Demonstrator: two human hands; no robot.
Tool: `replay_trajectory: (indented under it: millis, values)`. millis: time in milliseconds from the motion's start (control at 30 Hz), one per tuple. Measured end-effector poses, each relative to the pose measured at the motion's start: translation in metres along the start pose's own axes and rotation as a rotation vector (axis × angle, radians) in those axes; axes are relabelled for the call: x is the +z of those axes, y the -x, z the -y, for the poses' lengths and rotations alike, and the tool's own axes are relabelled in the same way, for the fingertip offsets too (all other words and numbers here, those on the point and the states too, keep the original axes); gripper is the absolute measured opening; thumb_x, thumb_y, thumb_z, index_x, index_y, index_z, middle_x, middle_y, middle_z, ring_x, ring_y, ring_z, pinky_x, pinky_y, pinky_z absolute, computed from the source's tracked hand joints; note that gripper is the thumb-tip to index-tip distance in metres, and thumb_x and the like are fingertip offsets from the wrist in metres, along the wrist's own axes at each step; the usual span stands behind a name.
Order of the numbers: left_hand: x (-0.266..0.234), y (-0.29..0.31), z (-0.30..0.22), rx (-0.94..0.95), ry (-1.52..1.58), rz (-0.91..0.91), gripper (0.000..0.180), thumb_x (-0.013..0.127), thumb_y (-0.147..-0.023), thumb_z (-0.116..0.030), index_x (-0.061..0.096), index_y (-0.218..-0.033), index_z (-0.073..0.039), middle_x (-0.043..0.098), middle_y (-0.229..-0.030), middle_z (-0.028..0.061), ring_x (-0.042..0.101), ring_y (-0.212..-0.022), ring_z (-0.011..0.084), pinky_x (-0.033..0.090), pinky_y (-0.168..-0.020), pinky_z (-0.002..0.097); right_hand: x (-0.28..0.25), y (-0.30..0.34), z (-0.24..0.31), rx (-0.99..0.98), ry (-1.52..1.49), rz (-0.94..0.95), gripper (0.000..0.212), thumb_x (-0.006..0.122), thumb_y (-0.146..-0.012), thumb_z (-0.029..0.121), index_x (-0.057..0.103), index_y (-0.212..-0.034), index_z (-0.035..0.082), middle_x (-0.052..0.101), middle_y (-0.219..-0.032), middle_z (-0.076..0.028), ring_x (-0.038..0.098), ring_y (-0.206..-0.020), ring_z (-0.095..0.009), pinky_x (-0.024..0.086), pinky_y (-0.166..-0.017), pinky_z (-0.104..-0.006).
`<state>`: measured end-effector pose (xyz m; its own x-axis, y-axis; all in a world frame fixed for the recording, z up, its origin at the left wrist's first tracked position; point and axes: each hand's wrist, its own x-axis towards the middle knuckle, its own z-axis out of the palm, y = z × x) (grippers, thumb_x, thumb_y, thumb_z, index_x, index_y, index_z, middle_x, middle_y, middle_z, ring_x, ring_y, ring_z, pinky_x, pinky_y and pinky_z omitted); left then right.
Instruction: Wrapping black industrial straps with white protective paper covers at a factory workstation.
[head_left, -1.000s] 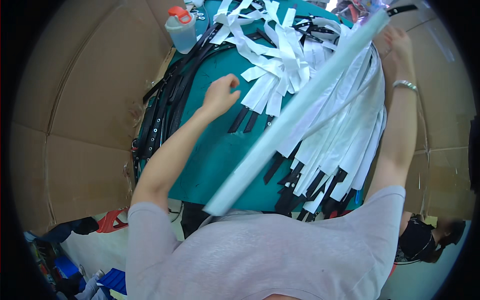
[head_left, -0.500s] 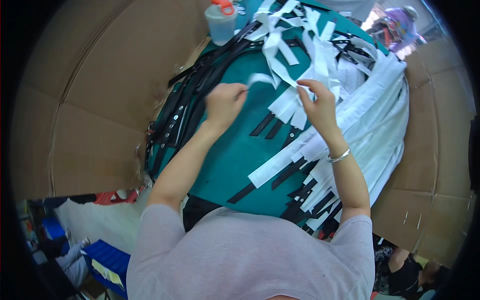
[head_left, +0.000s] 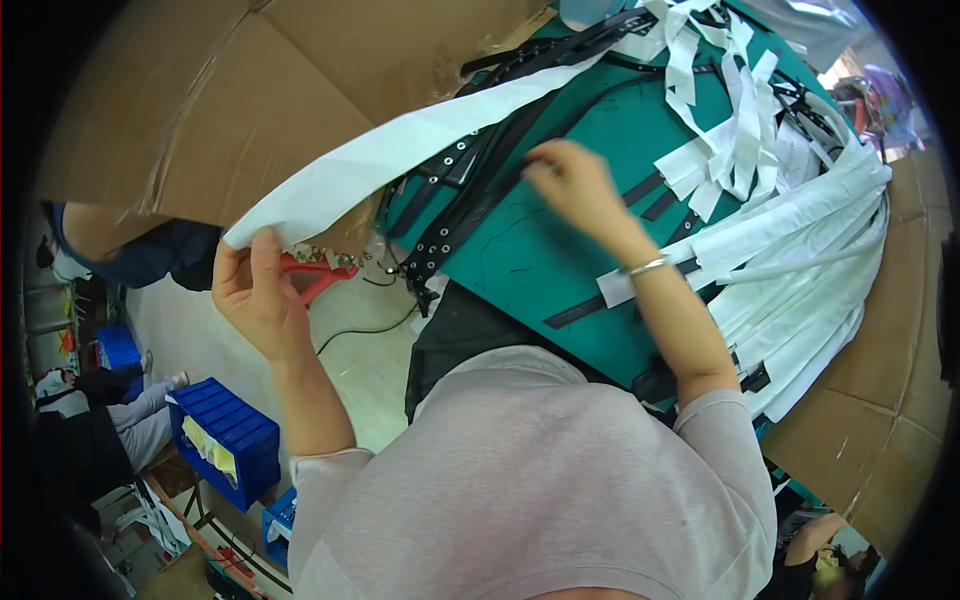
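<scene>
My left hand [head_left: 262,290] is out past the left side of the table, with thumb and fingers pinching the end of a long white strip [head_left: 400,140]. The strip runs taut up and right, over black straps with metal eyelets [head_left: 445,200], toward the far end of the table. Above the green tabletop [head_left: 510,255], my right hand [head_left: 580,190] has its fingers curled together beside the straps. Whether anything is in its grip is hidden. Loose white strips [head_left: 740,140] lie to its right, above a thick bundle of long white strips [head_left: 810,285] with black ends.
Tall cardboard [head_left: 270,110] stands along the left side, and more cardboard [head_left: 860,390] along the right. A translucent container [head_left: 585,12] is at the far edge. Blue crates [head_left: 225,440] sit on the floor at left, near a seated person [head_left: 130,420]. Another person's limb [head_left: 100,230] shows behind the cardboard.
My left hand has swung far left and down, drawing the white strip out long. My right hand has left the loose white strips and moved left over the table. The view has turned left.
</scene>
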<state>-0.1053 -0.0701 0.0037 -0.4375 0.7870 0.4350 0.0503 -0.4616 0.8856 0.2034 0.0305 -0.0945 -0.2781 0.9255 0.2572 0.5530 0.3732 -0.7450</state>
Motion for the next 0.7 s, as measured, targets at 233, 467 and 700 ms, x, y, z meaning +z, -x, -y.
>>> replay_trajectory:
  millis: [233, 467, 700]
  values:
    - [-0.136, -0.009, -0.077, 0.320, 0.395, -0.357, 0.031, 0.053, -0.083, -0.010, 0.055, -0.102, 0.014, 0.062, -0.102, 0.0228, 0.062, -0.093, 0.0317, 0.049, -0.089, 0.0413, 0.067, 0.027, 0.031, -0.377, 0.148, 0.297, 0.032, 0.069, -0.074, 0.019, 0.061, -0.103, 0.008, 0.052, -0.115, -0.012, 0.046, -0.108, -0.030, 0.040, -0.091, -0.0384]
    - [-0.293, 0.035, -0.232, 0.917, -0.168, -0.726, 0.027, 0.061, -0.079, -0.008, 0.058, -0.100, 0.009, 0.063, -0.096, 0.0223, 0.062, -0.092, 0.0305, 0.050, -0.089, 0.0395, 0.014, 0.041, -0.013, -0.319, 0.191, 0.278, 0.019, 0.070, -0.072, 0.013, 0.060, -0.087, 0.006, 0.055, -0.096, -0.008, 0.050, -0.094, -0.028, 0.041, -0.083, -0.0366]
    - [-0.060, 0.017, -0.087, 0.046, -0.235, 0.953, 0.020, 0.056, -0.078, -0.012, 0.060, -0.093, 0.000, 0.043, -0.132, 0.0294, 0.038, -0.125, 0.0434, 0.022, -0.107, 0.0517, -0.072, 0.047, 0.028, -0.230, -0.062, 0.293, 0.013, 0.068, -0.074, 0.004, 0.058, -0.083, 0.004, 0.054, -0.079, -0.004, 0.048, -0.089, -0.023, 0.042, -0.079, -0.0328]
